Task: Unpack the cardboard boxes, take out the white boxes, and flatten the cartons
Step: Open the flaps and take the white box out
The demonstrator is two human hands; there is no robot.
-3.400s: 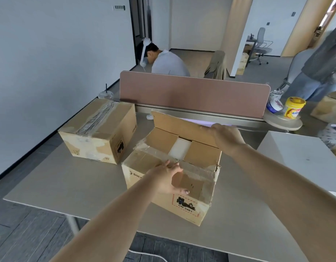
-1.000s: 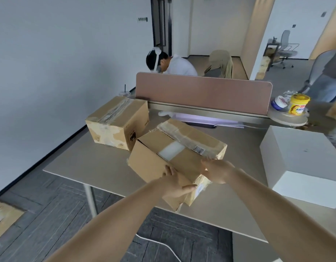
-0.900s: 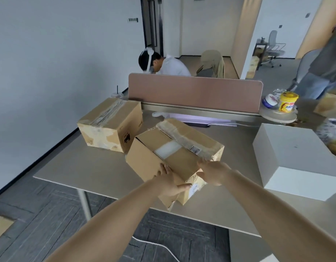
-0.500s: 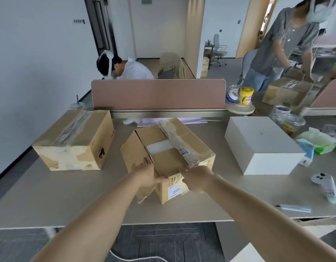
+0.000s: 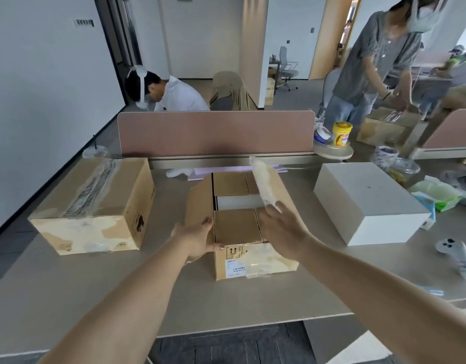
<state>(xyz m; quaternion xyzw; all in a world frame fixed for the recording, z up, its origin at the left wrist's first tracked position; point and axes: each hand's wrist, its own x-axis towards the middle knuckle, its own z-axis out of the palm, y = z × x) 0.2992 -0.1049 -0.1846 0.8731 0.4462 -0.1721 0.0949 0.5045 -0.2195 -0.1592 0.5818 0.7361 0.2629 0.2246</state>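
Left hand [image 5: 196, 239]: flat against left flap of open carton [image 5: 255, 261], fingers straight.
Right hand [image 5: 281, 227]: fingers spread, on right flap.
White box [image 5: 239, 202]: inside carton, part-covered by inner flaps.
Step, judged: splay every flap outward, then lift.

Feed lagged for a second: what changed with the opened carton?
The carton has been turned square-on and sits flat. Left hand and right hand moved from its near end to the long flaps, pushing them outward. Sealed carton and loose white box stayed put.
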